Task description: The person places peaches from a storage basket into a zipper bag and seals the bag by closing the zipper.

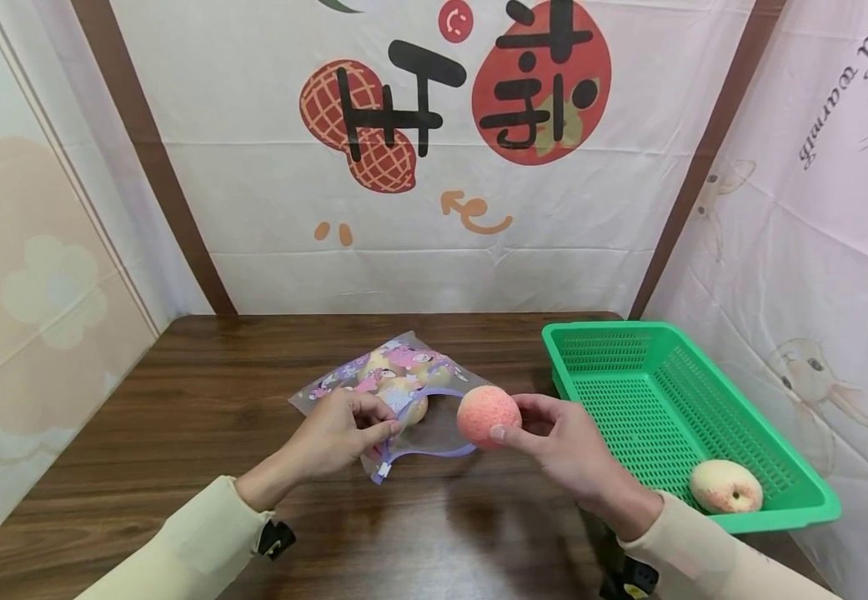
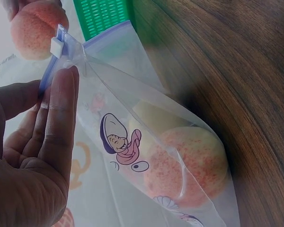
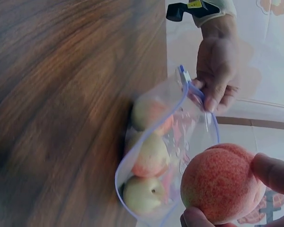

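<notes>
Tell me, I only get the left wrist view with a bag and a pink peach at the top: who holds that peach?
Observer: The right hand holds the peach in its fingertips, just beside the bag's open mouth.
Operator: How many peaches in the bag?
Observer: The right wrist view shows three inside the zip bag.
Operator: That green thing, what is it?
Observer: A green basket right of the bag, with one pale peach in it.
</notes>
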`<action>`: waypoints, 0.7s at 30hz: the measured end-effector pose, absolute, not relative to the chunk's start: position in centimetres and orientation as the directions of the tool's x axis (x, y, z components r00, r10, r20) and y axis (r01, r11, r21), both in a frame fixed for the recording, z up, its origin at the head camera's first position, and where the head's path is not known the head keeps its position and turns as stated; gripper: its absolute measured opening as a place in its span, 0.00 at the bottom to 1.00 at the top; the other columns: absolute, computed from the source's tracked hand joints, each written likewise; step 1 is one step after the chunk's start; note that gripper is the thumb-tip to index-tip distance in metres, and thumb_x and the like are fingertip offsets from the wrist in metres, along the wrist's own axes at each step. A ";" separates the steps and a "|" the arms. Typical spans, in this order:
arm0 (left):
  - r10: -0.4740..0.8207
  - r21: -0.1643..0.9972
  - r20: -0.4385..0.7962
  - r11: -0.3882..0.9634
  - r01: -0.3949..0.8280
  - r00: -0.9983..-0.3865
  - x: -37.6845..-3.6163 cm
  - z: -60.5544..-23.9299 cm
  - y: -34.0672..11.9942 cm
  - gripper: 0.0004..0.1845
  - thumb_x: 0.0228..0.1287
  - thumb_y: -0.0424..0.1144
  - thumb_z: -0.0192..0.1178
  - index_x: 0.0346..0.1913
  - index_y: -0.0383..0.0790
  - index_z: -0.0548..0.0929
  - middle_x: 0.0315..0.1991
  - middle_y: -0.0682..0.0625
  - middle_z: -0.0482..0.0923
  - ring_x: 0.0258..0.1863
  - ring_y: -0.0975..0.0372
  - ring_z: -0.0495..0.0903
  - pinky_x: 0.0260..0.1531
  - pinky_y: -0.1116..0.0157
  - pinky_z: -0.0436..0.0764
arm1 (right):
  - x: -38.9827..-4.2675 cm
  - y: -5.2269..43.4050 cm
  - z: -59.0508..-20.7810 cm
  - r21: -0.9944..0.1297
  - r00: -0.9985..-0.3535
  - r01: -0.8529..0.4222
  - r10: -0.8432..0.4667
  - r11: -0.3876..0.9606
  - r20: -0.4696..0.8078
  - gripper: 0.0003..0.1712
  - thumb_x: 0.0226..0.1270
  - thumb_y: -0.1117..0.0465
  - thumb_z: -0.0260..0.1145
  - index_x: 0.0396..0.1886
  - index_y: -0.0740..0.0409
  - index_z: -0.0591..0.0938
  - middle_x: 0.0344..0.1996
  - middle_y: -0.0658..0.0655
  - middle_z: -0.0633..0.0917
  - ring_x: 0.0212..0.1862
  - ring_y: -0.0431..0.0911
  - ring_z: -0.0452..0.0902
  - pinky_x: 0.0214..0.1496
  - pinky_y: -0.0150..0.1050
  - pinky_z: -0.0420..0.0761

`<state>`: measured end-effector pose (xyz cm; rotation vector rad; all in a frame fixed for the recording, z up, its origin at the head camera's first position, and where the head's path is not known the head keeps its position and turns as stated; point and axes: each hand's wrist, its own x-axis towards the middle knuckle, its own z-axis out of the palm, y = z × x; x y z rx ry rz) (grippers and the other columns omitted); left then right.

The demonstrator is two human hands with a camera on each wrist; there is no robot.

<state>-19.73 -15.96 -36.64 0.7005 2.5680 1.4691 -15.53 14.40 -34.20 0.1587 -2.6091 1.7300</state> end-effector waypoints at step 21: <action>0.441 0.833 0.150 0.426 0.353 -0.885 -19.7 -36.6 -15.9 0.09 0.69 0.36 0.68 0.30 0.35 0.86 0.24 0.49 0.83 0.22 0.57 0.85 0.22 0.60 0.86 | -16.7 11.6 -37.8 -0.912 -0.995 -0.097 -0.031 0.398 0.092 0.26 0.56 0.58 0.82 0.53 0.60 0.86 0.43 0.54 0.88 0.44 0.46 0.85 0.46 0.40 0.86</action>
